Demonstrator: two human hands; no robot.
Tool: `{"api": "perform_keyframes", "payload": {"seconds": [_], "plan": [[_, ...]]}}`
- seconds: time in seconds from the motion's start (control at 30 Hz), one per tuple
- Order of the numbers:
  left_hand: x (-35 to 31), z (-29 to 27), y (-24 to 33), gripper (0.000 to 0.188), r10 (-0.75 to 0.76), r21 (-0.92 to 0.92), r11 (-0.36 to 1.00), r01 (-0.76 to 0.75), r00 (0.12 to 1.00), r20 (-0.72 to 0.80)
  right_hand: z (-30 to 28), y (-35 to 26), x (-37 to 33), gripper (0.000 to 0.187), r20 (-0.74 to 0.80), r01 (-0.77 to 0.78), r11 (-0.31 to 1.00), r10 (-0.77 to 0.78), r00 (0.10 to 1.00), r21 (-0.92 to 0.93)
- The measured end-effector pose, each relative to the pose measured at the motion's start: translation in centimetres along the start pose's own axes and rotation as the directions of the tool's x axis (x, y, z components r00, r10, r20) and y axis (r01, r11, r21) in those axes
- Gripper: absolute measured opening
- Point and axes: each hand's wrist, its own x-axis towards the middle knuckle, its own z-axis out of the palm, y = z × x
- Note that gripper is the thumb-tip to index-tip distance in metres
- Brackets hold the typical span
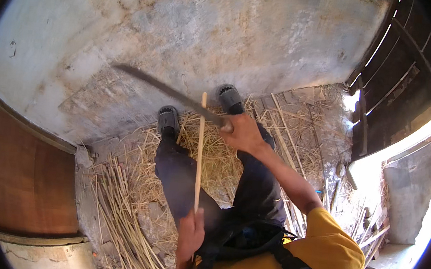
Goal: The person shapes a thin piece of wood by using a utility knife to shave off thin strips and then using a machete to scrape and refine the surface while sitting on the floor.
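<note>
Pale, slender, straight wooden stick (199, 159) extends forward over the gap between the person's legs, its near end hidden inside the closed left hand (191, 233). The right hand (244, 134) grips a long, dark, motion-blurred metal blade (161, 86), the handle mostly covered; blade and stick cross near the stick's far end, contact hard to tell. Curly straw-coloured shavings (222, 178) lie partly hidden behind the legs, and a bundle of long, thin, pale strips (121, 213) is cut off below
</note>
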Motion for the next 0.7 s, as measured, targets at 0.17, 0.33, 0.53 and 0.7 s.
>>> {"api": "perform_keyframes", "payload": {"seconds": [0.17,0.33,0.53,0.7], "plan": [[1.6,-0.6,0.0,0.037,0.002,0.044,0.999,-0.004,1.000,0.030,1.0,-2.2,-3.3,0.010,0.183,0.134,0.988,-0.145,0.972,0.072],[0.6,-1.3,0.3,0.038,0.000,0.106,0.994,-0.005,0.999,0.045,0.6,-1.1,-2.1,0.013,0.122,0.134,0.991,-0.130,0.984,-0.020],[-1.1,-2.6,0.3,0.036,-0.049,0.094,0.995,0.035,0.987,0.150,-2.2,5.9,5.2,0.028,-0.067,-0.272,0.958,0.266,0.962,-0.096],[1.1,-5.7,-1.4,0.035,-0.027,0.443,0.894,0.071,0.994,-0.105,-3.0,5.5,2.2,0.021,0.149,-0.410,0.832,0.382,0.912,0.373]]}}
